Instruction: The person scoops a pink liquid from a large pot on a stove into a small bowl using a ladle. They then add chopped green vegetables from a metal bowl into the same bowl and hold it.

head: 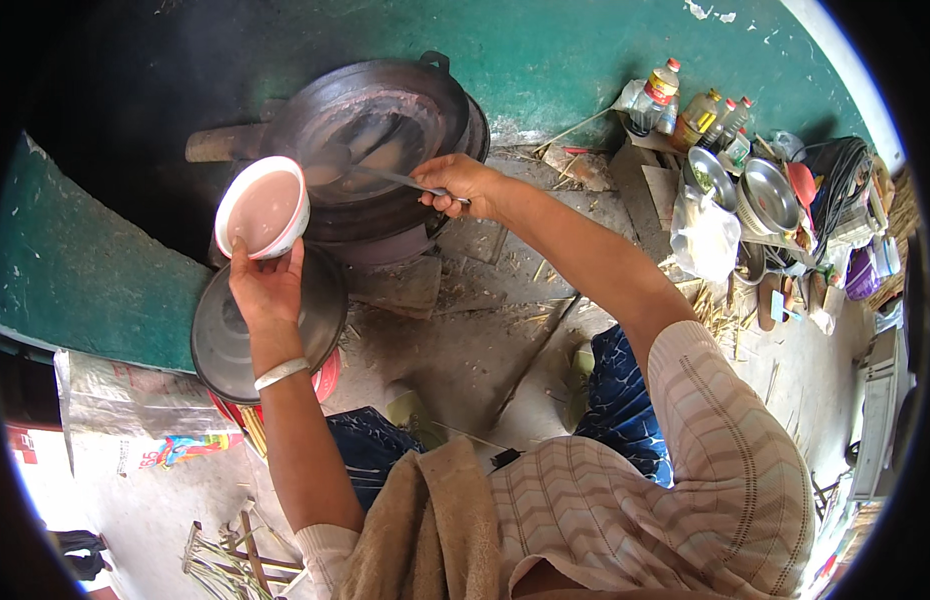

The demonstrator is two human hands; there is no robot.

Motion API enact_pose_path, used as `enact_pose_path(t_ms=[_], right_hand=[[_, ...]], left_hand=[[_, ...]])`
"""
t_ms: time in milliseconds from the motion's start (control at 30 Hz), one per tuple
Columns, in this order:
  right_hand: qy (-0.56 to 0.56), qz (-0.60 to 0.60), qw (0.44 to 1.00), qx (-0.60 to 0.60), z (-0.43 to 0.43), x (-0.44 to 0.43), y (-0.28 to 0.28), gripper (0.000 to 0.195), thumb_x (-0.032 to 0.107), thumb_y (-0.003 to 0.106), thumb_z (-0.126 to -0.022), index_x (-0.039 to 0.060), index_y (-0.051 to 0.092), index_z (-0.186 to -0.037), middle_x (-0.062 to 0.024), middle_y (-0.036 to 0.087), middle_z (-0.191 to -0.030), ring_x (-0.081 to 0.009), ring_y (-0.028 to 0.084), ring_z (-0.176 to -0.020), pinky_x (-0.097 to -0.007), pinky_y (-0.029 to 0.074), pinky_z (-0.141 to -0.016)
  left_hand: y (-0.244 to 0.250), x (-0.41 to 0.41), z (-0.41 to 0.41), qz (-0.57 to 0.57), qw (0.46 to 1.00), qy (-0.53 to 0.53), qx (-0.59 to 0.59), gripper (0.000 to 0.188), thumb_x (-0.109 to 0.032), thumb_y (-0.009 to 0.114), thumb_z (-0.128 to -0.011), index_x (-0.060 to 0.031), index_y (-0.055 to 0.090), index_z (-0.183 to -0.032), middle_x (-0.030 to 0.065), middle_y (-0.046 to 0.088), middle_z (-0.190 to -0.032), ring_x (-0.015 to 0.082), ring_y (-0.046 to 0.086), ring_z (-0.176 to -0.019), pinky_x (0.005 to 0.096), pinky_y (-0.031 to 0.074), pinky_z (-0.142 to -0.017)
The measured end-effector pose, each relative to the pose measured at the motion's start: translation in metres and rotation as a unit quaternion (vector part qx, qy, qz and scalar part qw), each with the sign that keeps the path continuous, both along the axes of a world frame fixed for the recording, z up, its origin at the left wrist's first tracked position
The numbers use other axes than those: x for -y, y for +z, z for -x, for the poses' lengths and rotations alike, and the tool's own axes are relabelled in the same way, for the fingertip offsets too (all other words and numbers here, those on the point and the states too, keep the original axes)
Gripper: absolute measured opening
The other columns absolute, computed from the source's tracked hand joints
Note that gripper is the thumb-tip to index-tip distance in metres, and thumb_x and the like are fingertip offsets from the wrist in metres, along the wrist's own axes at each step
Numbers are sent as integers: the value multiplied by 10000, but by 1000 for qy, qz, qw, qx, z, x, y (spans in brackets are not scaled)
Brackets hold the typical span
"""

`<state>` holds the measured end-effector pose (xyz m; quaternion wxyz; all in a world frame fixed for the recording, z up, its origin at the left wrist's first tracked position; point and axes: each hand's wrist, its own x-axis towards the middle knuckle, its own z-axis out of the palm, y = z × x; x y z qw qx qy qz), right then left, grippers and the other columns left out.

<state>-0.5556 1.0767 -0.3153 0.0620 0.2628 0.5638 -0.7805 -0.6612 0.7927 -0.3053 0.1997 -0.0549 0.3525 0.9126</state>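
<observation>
My left hand (pixel 266 289) holds a white bowl (pixel 264 207) with a red rim by its near side. Pinkish-brown liquid nearly fills the bowl, and my thumb lies over the rim. With my right hand (pixel 457 186) I grip the handle of a metal ladle (pixel 330 165), whose round head is over the large dark wok (pixel 367 73), beside the bowl. Some of the same pinkish liquid lies low in the wok, and residue coats its inner wall. Whether the ladle touches the liquid I cannot tell. A dark round lid (pixel 217 337) lies below my left hand and wrist.
Right of the wok, bottles (pixel 660 94), metal bowls (pixel 770 193) and a plastic bag (pixel 705 236) crowd a low ledge. A green wall (pixel 540 67) rises behind. Straw (pixel 709 315) litters the floor. A wooden rack (pixel 251 547) stands at lower left.
</observation>
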Motion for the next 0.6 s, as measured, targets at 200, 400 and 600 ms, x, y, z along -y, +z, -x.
enact_pose_path(t_ms=[200, 400, 600], right_hand=[[6, -42, 997, -68, -18, 11, 28, 261, 90, 544, -930, 30, 528, -1184, -85, 577, -729, -75, 432, -461, -216, 302, -360], [15, -111, 983, -142, -43, 16, 76, 284, 110, 552, -931, 29, 538, -1203, -58, 574, -720, -67, 426, -454, -217, 286, -371], [45, -257, 950, -170, -77, 39, 95, 304, 137, 561, -949, 41, 557, -1237, -14, 567, -678, -35, 421, -450, -201, 306, -381]], left_hand=[[0, 0, 0, 8, 1000, 9, 5, 550, -341, 581, -911, -34, 404, -1331, 152, 407, -1347, 329, 418, -1236, 500, 427, -988], [-1, -3, 0, 1, 1000, 10, 12, 542, -349, 599, -902, -48, 431, -1321, 165, 429, -1321, 343, 440, -1217, 514, 417, -991], [-4, -5, -1, 2, 1000, 8, 15, 548, -353, 610, -898, -49, 436, -1319, 160, 444, -1318, 346, 449, -1218, 495, 436, -972]])
